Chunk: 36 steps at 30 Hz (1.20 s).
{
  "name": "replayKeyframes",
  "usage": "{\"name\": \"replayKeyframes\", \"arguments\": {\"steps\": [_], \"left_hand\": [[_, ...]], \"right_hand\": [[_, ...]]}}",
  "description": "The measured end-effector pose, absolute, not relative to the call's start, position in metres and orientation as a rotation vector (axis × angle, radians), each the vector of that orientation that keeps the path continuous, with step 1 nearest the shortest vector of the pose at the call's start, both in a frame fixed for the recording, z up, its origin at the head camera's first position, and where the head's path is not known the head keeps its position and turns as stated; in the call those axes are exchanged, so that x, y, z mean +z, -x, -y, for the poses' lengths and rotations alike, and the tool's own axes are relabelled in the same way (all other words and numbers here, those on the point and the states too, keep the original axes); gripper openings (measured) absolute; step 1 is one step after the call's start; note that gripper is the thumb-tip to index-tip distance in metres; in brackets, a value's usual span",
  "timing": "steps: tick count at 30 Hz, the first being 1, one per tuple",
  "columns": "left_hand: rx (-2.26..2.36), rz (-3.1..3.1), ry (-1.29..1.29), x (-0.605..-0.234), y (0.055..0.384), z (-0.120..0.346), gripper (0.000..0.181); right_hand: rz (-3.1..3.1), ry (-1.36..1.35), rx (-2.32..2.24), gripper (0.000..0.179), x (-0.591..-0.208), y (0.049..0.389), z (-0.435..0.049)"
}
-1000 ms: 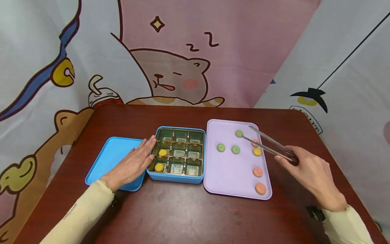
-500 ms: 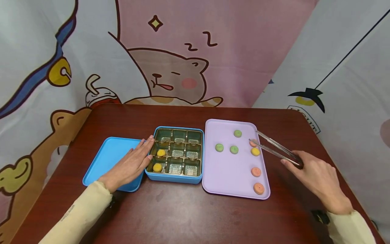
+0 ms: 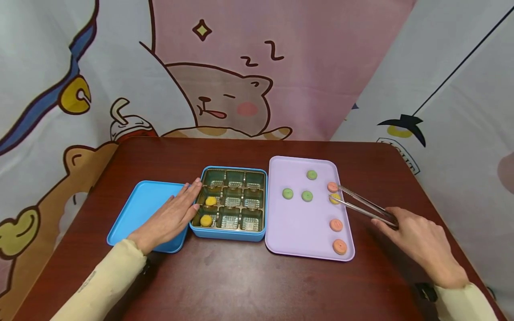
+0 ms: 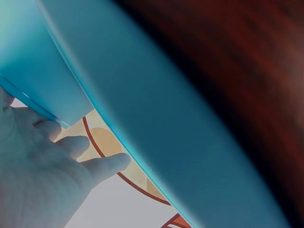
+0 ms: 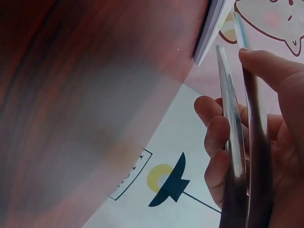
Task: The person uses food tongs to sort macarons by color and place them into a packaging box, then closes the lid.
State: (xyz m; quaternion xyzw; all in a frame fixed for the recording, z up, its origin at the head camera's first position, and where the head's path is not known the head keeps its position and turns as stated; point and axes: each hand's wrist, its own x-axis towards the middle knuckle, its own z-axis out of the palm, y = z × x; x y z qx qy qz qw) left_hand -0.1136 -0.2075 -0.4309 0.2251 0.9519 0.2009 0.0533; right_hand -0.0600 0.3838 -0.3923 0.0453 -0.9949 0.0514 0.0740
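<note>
My right hand [image 3: 419, 240] holds a pair of metal tongs [image 3: 367, 206], thumb on one arm and fingers curled round the other in the right wrist view. The tong tips are apart, at a yellow macaron [image 3: 334, 199] on the lilac tray [image 3: 301, 232]; one arm crosses in front of it. Whether they touch it, I cannot tell. My left hand [image 3: 170, 218], fingers straight, rests against the left edge of a blue box [image 3: 229, 233]. Two yellow macarons [image 3: 210, 201] sit in left-hand compartments of its gold divided insert [image 3: 242, 208].
Green macarons [image 3: 307, 196] lie towards the tray's far half. Pink macarons [image 3: 336, 225] line its right side, one just beyond the yellow one. A blue lid [image 3: 138, 209] lies left of the box, partly under my left forearm. A printed cloth [image 3: 313, 67] hangs behind the table [image 3: 229, 276].
The tongs have moved from beside the far green macaron, past the pink one, down to the yellow one. Their tips have come closer together. My left hand stays at the box.
</note>
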Motion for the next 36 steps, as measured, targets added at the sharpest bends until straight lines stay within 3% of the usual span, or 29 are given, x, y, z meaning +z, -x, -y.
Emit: {"name": "replayKeyframes", "arguments": {"steps": [27,36], "left_hand": [[0.628,-2.884,-0.682,-0.432,0.114,0.207,0.065],[0.632,-2.886,-0.678,-0.433,0.114,0.207,0.066]], "right_hand": [[2.984,-0.234,0.013,0.048,-0.382,0.053,-0.371],[3.066,-0.229,0.010,0.054,-0.382,0.052,-0.366]]}}
